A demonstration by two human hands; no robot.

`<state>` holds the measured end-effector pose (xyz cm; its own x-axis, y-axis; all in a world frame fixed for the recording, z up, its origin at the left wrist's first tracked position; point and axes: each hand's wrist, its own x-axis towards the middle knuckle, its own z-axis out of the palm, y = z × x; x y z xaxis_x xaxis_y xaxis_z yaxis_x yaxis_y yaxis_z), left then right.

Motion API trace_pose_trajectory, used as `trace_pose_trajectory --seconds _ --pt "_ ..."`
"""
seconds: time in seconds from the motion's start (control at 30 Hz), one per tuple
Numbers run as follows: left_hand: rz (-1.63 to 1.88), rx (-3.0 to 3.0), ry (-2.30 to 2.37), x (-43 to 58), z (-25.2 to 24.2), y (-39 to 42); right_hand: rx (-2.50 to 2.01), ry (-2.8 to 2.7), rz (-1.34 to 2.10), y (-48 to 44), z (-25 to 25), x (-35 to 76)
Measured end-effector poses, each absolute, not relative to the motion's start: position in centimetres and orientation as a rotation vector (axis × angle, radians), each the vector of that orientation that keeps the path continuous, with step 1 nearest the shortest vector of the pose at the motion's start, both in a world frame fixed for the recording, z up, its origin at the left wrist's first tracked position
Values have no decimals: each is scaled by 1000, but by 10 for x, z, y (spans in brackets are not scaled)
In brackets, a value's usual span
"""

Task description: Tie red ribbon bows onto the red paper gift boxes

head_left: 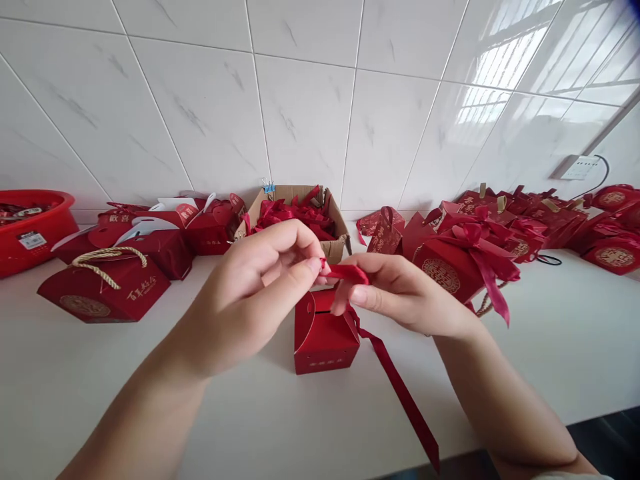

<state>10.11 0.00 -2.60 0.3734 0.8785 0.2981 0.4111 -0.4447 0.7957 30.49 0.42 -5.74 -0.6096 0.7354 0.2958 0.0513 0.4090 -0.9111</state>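
A small red gift box (325, 340) stands upright on the white table in front of me, just under both hands. From its right side a dark red ribbon (395, 373) trails down toward the table's front edge. My left hand (265, 287) pinches part of the red ribbon between thumb and index finger above the box. Close beside it, my right hand (395, 290) has the ribbon between thumb and curled fingers. The stretch of ribbon between the two hands is short, and the fingers partly cover it and the top of the box.
Behind the hands, a cardboard box (343, 230) holds several red ribbons. At left are a red plastic basin (30, 247) and gift boxes, one with a rope handle (107, 293). Many bow-tied gift boxes (445, 267) crowd the right. A tiled wall (305, 120) closes the back.
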Motion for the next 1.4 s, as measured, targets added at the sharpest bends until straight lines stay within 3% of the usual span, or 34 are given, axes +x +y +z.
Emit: trace_pose_trajectory --seconds 0.23,0.43,0.67,0.83,1.07,1.4 --pt "764 2236 1269 95 -35 10 -901 -1833 942 -3 -45 317" --pt "-98 2294 1541 92 -54 19 -735 -1399 694 -4 -41 327" --pt "-168 2296 1423 81 -52 36 -568 -1157 623 -14 -30 347" --pt "-250 2205 1301 75 -40 48 -612 -1390 840 -8 -39 335" --pt "-357 2134 1303 77 -42 56 -1118 -2004 983 26 -73 293" --pt "-352 2110 1286 74 -47 60 -1165 -1906 1511 30 -81 290"
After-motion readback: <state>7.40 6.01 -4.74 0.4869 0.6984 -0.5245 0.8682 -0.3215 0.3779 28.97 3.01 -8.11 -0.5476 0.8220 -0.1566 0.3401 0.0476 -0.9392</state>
